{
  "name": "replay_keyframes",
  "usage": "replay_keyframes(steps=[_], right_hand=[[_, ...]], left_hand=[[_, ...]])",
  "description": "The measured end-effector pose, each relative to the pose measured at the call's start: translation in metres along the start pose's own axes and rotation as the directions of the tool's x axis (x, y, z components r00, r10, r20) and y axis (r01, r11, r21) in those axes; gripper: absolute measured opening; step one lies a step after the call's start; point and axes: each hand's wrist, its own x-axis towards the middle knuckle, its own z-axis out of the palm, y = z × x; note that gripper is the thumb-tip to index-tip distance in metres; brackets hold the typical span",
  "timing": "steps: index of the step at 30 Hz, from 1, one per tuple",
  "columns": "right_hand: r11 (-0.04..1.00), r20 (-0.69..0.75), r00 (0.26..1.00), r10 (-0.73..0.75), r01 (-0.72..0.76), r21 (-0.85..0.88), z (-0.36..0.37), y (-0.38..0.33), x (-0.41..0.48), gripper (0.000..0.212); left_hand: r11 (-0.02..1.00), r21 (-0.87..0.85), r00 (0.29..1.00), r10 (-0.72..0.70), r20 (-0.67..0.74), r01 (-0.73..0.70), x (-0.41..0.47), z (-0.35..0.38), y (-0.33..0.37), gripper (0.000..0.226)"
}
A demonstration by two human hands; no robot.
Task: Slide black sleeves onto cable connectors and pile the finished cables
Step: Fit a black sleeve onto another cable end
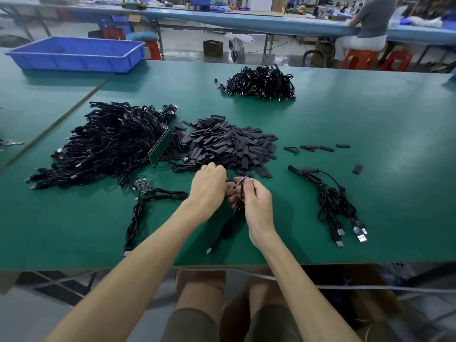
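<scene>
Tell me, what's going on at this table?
A person at the green table works on one black cable: the right hand grips it below its connector end, the left hand pinches at that end. Whether a sleeve is on yet is hidden. A heap of loose sleeves lies beyond the hands, a big cable pile to its left, a few cables to the right.

The person's arms (138, 267) are bare all the way to the left hand (208, 186) and the right hand (256, 206), and dark grey-green shorts (192, 324) end just above the bare knees (201, 285).
</scene>
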Motion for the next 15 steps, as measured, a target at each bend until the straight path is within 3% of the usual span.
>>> replay_keyframes(steps=[4,7,8,9,11,13,15], right_hand=[[0.999,0.05,0.999,-0.002,0.0,0.045,-0.001,-0.003,-0.001,0.027],[0.999,0.084,0.996,-0.018,0.014,0.047,-0.002,-0.003,-0.002,0.014],[0.999,0.088,0.996,-0.019,0.016,0.039,-0.002,-0.003,-0.002,0.016],[0.999,0.09,0.996,-0.018,0.015,0.029,-0.001,-0.002,-0.002,0.02],[1.0,0.092,0.995,-0.021,0.02,0.021,0.0,-0.003,-0.001,0.024],[0.999,0.094,0.995,-0.033,0.031,0.022,0.0,-0.003,-0.002,0.019],[0.999,0.099,0.994,-0.04,0.037,0.031,0.0,-0.003,-0.003,0.007]], left_hand=[[1.0,0.018,1.0,0.018,-0.019,-0.017,-0.006,-0.003,-0.002,0.022],[0.98,-0.197,0.996,-0.045,-0.081,0.028,-0.008,-0.001,-0.01,0.015],[0.927,-0.371,0.992,-0.098,-0.077,0.062,-0.008,-0.001,-0.014,0.012],[0.81,-0.578,0.988,-0.146,-0.041,0.096,-0.008,-0.001,-0.016,0.011],[0.499,-0.856,0.984,-0.169,0.059,0.137,-0.012,-0.002,-0.021,0.01],[0.351,-0.923,0.985,-0.128,0.119,0.157,-0.018,0.0,-0.028,0.01],[0.301,-0.939,0.986,-0.07,0.153,0.168,-0.023,0.003,-0.033,0.011]])
